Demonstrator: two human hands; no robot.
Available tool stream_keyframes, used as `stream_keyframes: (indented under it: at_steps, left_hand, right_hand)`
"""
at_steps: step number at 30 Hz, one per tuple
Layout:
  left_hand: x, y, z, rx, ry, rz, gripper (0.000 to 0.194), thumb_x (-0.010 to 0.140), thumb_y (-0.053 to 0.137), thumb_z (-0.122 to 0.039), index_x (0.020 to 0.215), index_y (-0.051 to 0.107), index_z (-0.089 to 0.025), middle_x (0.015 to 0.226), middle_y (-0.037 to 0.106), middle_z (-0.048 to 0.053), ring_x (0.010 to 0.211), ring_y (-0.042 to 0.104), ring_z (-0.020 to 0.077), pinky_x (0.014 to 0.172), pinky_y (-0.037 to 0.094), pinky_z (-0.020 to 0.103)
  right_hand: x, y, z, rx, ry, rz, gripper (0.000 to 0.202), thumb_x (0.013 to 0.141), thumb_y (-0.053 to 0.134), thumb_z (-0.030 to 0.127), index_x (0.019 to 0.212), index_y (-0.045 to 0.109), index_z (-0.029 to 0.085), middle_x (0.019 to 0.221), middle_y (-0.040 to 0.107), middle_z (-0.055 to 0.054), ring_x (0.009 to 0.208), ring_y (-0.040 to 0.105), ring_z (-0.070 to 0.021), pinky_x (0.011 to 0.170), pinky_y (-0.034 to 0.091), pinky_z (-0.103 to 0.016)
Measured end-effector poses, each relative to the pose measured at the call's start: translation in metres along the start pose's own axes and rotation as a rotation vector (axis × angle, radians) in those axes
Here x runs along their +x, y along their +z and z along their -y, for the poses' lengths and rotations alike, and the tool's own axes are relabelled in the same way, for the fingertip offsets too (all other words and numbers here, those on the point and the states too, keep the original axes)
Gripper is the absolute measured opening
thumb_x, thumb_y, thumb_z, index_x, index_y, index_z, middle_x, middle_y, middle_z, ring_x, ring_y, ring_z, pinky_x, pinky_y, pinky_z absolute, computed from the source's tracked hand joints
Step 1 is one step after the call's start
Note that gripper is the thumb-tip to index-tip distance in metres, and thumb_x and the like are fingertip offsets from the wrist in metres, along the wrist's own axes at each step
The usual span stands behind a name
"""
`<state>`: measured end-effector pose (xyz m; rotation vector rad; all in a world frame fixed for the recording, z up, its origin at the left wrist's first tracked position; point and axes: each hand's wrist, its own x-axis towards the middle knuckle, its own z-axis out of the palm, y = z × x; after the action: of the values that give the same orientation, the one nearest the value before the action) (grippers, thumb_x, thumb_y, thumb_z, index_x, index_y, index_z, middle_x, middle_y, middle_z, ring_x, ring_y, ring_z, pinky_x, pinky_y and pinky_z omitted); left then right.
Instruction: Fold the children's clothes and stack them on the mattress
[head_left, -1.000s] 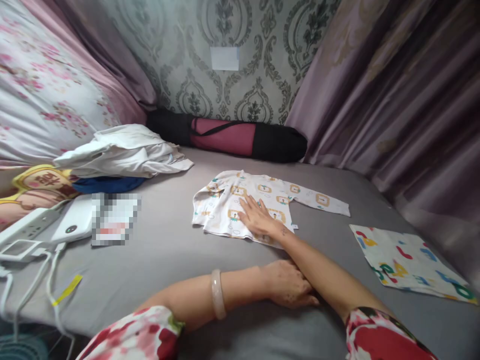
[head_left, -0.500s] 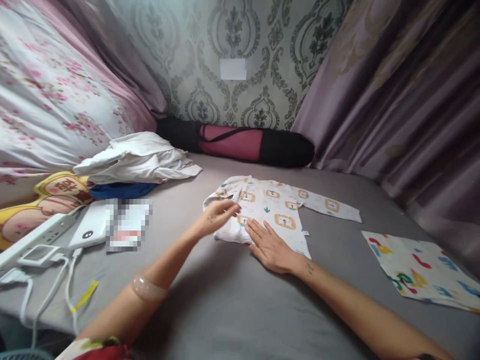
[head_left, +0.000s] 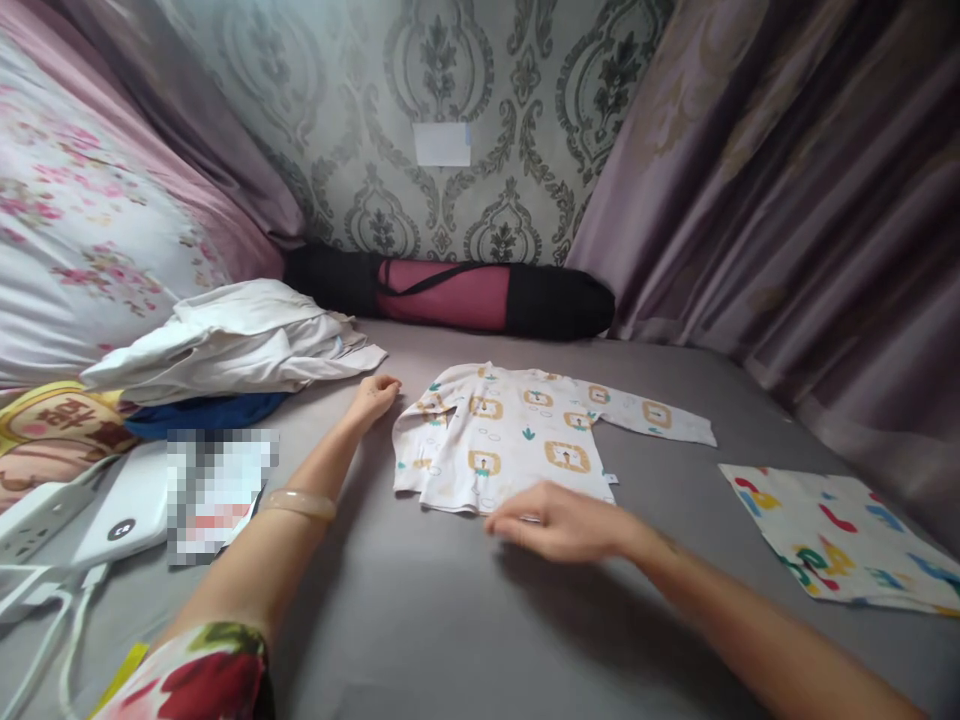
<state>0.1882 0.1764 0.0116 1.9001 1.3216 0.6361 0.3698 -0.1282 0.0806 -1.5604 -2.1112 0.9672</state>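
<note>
A small white shirt with tan lion prints (head_left: 517, 435) lies spread on the grey sheet, its right sleeve stretched out and its left sleeve bent down along the body. My left hand (head_left: 377, 400) is just left of the shirt's shoulder, apart from it, with fingers curled together; nothing shows in them. Over the lower hem, my right hand (head_left: 559, 522) is slightly blurred, its fingers bent and partly spread, holding nothing visible.
A folded cloth with colourful shapes (head_left: 840, 535) lies at the right. White crumpled clothes (head_left: 240, 335) are at the back left, near a power bank (head_left: 127, 505) and a power strip (head_left: 37, 515). A black and maroon bag (head_left: 450, 295) lies along the wall.
My left hand has moved left and back, off the shirt. My right hand has lifted from its flat position and come nearer the hem. The left sleeve now lies straighter downward.
</note>
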Motion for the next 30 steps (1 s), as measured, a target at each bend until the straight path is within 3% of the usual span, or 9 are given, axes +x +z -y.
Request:
stream_keyframes:
  at_steps: [3,6,9,12,17,22,25,30]
  left_hand:
    - [0.015,0.015,-0.003,0.05,0.006,0.031,0.021,0.078,0.053,-0.023,0.086,0.07,-0.014,0.08,0.071,0.009,0.078,0.064,0.0209,0.068,0.046,0.028]
    - [0.022,0.03,-0.009,0.091,0.026,0.06,0.018,0.074,0.058,-0.024,0.083,0.072,-0.015,0.077,0.07,0.007,0.078,0.063,0.0208,0.068,0.045,0.027]
    - [0.025,0.039,-0.017,0.113,0.044,0.095,0.019,0.074,0.059,-0.024,0.084,0.073,-0.015,0.074,0.069,0.005,0.076,0.061,0.0194,0.066,0.044,0.025]
    - [0.025,0.044,-0.025,0.101,0.059,0.154,0.02,0.076,0.057,-0.023,0.086,0.072,-0.014,0.073,0.068,0.004,0.072,0.059,0.0165,0.062,0.043,0.022]
    - [0.026,0.047,-0.039,0.033,0.047,0.269,0.017,0.078,0.057,-0.023,0.086,0.069,-0.012,0.066,0.063,0.0,0.062,0.054,0.0116,0.056,0.04,0.019]
    - [0.027,0.05,-0.054,-0.027,-0.035,0.366,0.021,0.077,0.064,-0.035,0.072,0.063,-0.014,0.048,0.048,-0.004,0.043,0.04,0.0087,0.045,0.03,0.021]
    - [0.026,0.051,-0.06,-0.05,-0.06,0.354,0.022,0.076,0.066,-0.035,0.068,0.058,-0.016,0.044,0.04,-0.007,0.041,0.034,0.0076,0.043,0.026,0.021]
    - [0.028,0.049,-0.064,-0.067,-0.055,0.315,0.024,0.07,0.072,-0.035,0.068,0.054,-0.018,0.047,0.041,-0.007,0.044,0.037,0.0082,0.044,0.026,0.021]
  right_hand:
    - [0.051,-0.022,-0.034,-0.02,0.09,-0.273,0.035,0.097,0.04,0.034,0.097,0.071,0.018,0.091,0.071,-0.003,0.086,0.063,-0.0166,0.08,0.045,-0.026]
    - [0.111,-0.037,-0.073,-0.147,0.195,-0.53,0.03,0.094,0.041,0.019,0.108,0.068,0.017,0.107,0.07,-0.006,0.102,0.061,-0.0177,0.092,0.042,-0.028]
    - [0.161,-0.042,-0.101,-0.279,0.351,-0.595,0.037,0.093,0.038,0.01,0.121,0.062,0.011,0.127,0.061,-0.013,0.12,0.053,-0.0179,0.102,0.036,-0.026]
    - [0.19,-0.037,-0.114,-0.3,0.388,-0.593,0.04,0.09,0.038,0.006,0.125,0.058,0.005,0.131,0.058,-0.017,0.124,0.05,-0.0198,0.105,0.033,-0.027]
    - [0.199,-0.022,-0.122,-0.386,0.37,-0.652,0.039,0.093,0.039,0.014,0.128,0.056,0.01,0.136,0.054,-0.014,0.13,0.042,-0.0219,0.111,0.027,-0.032]
    - [0.196,-0.014,-0.125,-0.418,0.386,-0.647,0.042,0.098,0.037,0.025,0.135,0.051,0.01,0.146,0.046,-0.012,0.138,0.033,-0.0229,0.115,0.021,-0.035]
    - [0.195,-0.014,-0.123,-0.426,0.388,-0.644,0.045,0.099,0.034,0.027,0.138,0.047,0.01,0.147,0.045,-0.011,0.14,0.03,-0.0227,0.116,0.02,-0.035]
    - [0.193,-0.014,-0.12,-0.421,0.385,-0.646,0.047,0.099,0.031,0.026,0.142,0.043,0.012,0.148,0.044,-0.009,0.14,0.029,-0.0214,0.116,0.018,-0.034]
